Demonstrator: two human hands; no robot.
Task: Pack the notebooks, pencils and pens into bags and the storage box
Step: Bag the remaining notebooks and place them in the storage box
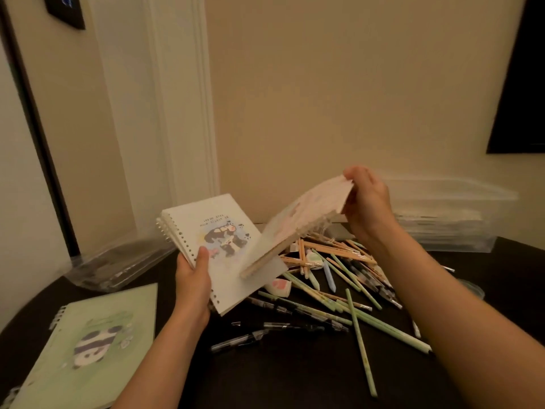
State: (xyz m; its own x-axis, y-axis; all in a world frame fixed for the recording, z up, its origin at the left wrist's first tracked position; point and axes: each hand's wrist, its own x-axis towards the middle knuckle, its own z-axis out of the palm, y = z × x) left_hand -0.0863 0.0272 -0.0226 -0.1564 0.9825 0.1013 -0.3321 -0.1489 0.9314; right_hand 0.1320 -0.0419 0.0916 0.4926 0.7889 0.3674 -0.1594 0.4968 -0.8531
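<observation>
The left hand (193, 278) grips a white notebook (218, 231) by its lower spiral corner, at about 9 o'clock from the pile of pencils and pens (339, 273). The right hand (365, 202) pinches a pinkish notebook (295, 228) by one end only, so it hangs tilted with its low end in front of the white one. Held so thinly, I'd say it could slip onto the pile and send pens rolling across the dark surface (280, 373). A green notebook (94, 340) lies at 7 o'clock, and the clear bags (448, 219) stacked at 3 o'clock look slippery.
</observation>
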